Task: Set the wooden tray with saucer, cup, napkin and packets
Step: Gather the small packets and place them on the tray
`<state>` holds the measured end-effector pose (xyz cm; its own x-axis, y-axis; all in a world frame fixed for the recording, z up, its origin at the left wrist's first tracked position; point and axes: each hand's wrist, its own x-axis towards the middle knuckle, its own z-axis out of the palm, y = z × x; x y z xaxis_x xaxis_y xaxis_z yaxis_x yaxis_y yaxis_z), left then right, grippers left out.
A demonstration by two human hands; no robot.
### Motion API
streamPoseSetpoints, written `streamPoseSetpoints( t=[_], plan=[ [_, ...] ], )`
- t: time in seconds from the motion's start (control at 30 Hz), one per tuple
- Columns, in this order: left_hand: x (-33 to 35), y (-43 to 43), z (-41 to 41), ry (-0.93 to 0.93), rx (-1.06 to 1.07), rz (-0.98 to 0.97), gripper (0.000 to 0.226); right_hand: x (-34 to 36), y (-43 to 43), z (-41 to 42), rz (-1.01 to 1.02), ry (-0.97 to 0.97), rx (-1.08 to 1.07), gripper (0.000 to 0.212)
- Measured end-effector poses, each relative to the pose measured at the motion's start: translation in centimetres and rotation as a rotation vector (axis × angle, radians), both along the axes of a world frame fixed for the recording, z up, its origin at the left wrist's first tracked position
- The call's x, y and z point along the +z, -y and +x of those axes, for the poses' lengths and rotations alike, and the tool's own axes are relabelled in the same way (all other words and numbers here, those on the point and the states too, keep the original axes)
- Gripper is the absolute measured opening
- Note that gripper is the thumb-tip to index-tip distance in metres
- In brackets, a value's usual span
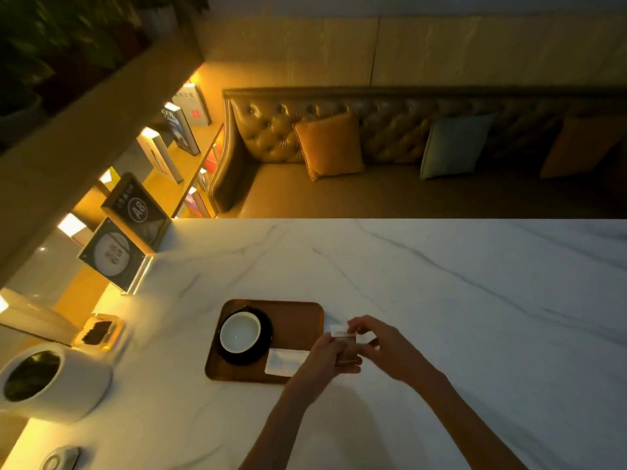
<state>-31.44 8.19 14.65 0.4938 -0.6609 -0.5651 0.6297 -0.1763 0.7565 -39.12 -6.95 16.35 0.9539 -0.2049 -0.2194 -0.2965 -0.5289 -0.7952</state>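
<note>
Two packets (346, 347), left hand (325, 361) grip, beside tray (298, 322)

Café: tufted leather banquette (390, 137), cushions (330, 145), marble table (441, 283), "A8" table-number sign (137, 208), shelved books (183, 128).

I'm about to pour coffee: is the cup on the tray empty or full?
Empty: the cup stands upright on the black saucer, its inside plain white with no liquid visible.
</note>
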Motion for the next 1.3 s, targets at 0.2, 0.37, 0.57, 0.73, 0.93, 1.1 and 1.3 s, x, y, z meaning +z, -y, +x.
streamPoseSetpoints(
  t=[0.2,0.37,0.57,0.73,0.93,1.1,1.3],
  plan=[
    [1.9,-4.9,-4.8,0.084,0.029,0.061,0.023,0.3,-5.5,-6.0,-0.199,0.032,0.097,0.059],
    [2.4,-9.3,-7.7,0.010,0.224,0.114,0.030,1.0,-9.8,-7.3,-0.161,0.087,0.189,0.046],
    [4.0,-16.6,-8.8,-0.149,0.365,-0.092,0.043,0.8,-14.7,-6.4,-0.143,0.123,0.327,0.053],
    [4.6,-21.9,-8.7,-0.183,0.395,-0.222,0.046,1.9,-18.4,-5.1,-0.179,0.134,0.397,0.064],
    [5.8,-25.8,-6.8,-0.138,0.285,-0.228,0.039,3.7,-23.2,-4.0,-0.289,0.171,0.381,0.075],
    [6.9,-27.3,-4.5,-0.053,0.186,-0.208,0.046,5.0,-25.7,-3.2,-0.293,0.173,0.316,0.076],
    [7.1,-28.4,-2.3,-0.011,0.134,-0.207,0.049,5.8,-27.6,-2.1,-0.281,0.204,0.193,0.082]
  ],
)
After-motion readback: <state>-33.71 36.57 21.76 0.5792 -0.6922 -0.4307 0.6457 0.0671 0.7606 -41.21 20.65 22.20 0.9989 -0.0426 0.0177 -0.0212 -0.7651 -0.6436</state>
